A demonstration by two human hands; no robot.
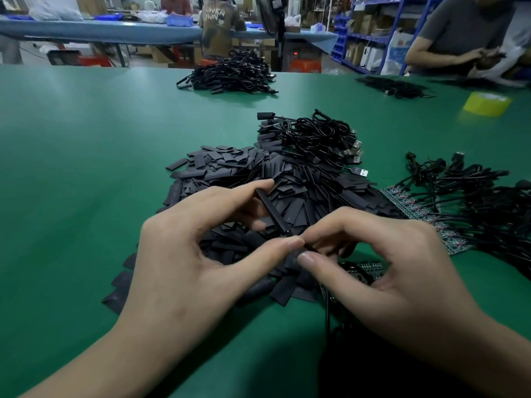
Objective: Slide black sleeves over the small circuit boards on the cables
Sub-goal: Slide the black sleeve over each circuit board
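Observation:
My left hand [186,245] pinches a black sleeve [271,209] between index finger and thumb, holding it edge-up over a big pile of loose black sleeves [287,182]. My right hand [385,268] pinches the cable [327,305] just at the sleeve's lower end, thumb tip meeting my left thumb. The cable hangs down from there toward the table's near edge. A small circuit board [370,267] shows under my right palm. Whether a board sits inside the held sleeve is hidden.
Cables with bare green boards [425,216] lie fanned at the right. A bundle of sleeved cables with USB plugs [321,139] lies behind the sleeve pile. More cable heaps [230,73] and a yellow tape roll [487,103] sit far back on the green table [86,139]. A person [459,33] works at the far right.

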